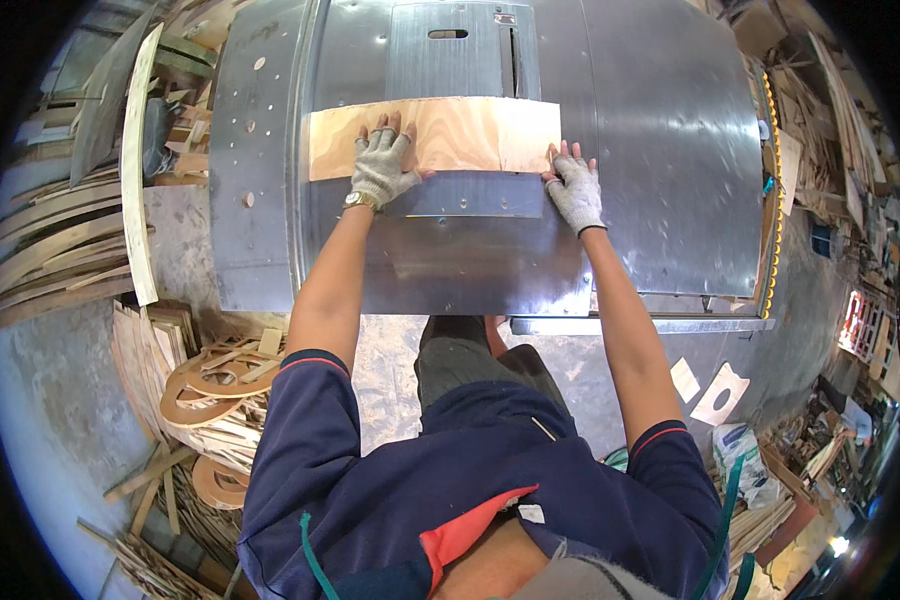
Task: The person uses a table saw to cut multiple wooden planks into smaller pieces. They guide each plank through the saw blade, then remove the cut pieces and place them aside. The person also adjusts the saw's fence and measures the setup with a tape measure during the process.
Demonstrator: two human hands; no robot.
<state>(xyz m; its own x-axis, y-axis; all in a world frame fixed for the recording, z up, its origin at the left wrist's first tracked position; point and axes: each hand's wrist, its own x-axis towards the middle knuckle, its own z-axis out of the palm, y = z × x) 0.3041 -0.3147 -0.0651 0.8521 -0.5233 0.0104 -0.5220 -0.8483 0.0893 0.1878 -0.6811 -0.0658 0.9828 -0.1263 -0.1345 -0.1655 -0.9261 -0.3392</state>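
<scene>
A rectangular wooden board (460,135) with wavy grain lies crosswise on the metal machine table (450,265). My left hand (382,168), in a grey fingerless glove with a watch at the wrist, rests flat on the board's left part with its fingers spread. At the board's near right corner is my right hand (575,187), gloved the same way. Its fingers are stretched out, with the fingertips at the board's end and on the metal beside it. Neither hand wraps around the board.
Beyond the board, a metal insert plate (460,60) has a narrow dark slot (515,65). A yellow coiled strip (773,200) runs along the table's right edge. Ring-shaped wood offcuts (205,390) and strips pile up at left. A plank with a round hole (720,393) lies at right.
</scene>
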